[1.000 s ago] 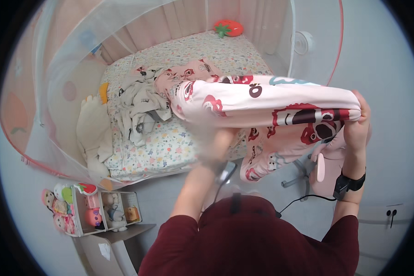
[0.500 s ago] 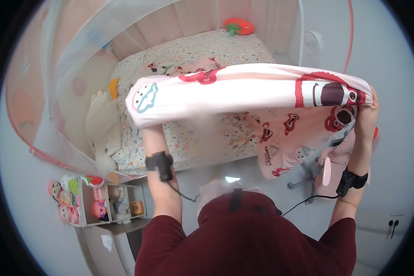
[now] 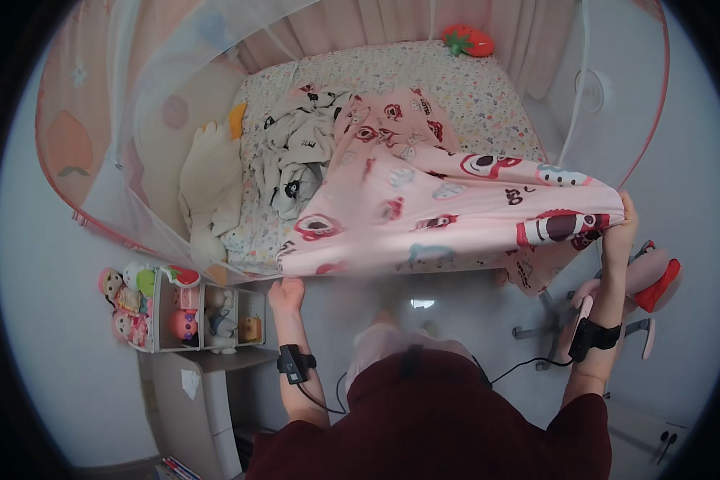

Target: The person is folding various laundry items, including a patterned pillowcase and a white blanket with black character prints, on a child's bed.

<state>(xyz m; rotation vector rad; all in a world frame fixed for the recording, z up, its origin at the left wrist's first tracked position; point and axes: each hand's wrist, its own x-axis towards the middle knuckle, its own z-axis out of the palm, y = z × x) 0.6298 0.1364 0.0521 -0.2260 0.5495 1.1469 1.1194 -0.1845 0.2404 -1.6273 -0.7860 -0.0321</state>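
Lowered since the previous frame, the left hand [image 3: 286, 294] pinches the near-left end of the pink blanket [image 3: 476, 196], which spans rightward, partly over the bed [image 3: 500, 100], to the right hand [image 3: 621, 218], clenched around bunched fabric. Spreading appears underway; the next move likely calls for even tension.

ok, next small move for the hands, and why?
Probably bring the right hand left, in over the bed: it clutches the blanket out past the bed's right side, cloth bunched at its grip and a fold hanging below, while the left hand is at the near-left corner, by the bed's front edge.
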